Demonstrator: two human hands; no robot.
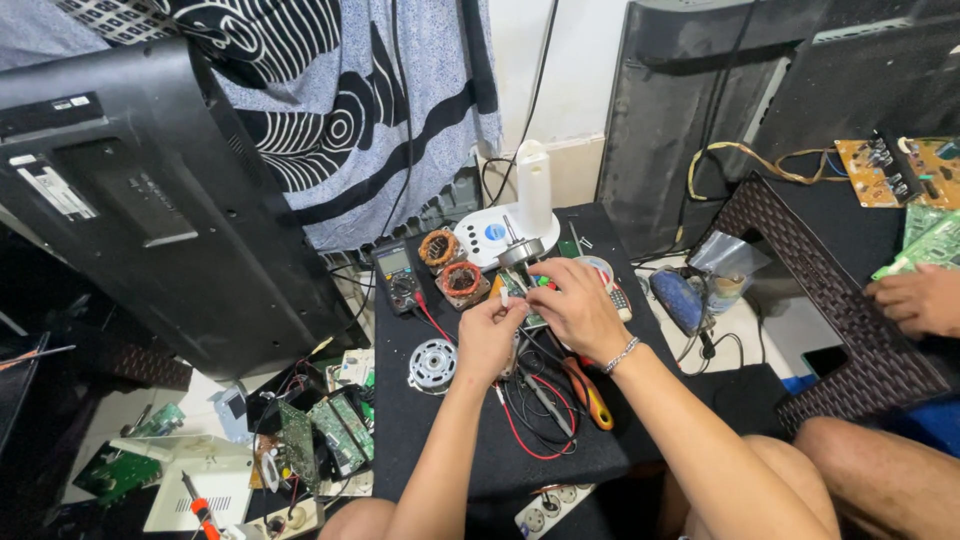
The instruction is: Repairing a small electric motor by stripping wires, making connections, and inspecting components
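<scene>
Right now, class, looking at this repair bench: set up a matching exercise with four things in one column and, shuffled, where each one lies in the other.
Things
1. multimeter
2. screwdriver
3. round motor part
4. power strip

Places
A. near edge of the black mat, bottom of view
B. left of the left hand
C. under the right hand's wrist
D. far left of the mat, beside the copper coils

Pairs: 1-D, 2-C, 3-B, 4-A
</scene>
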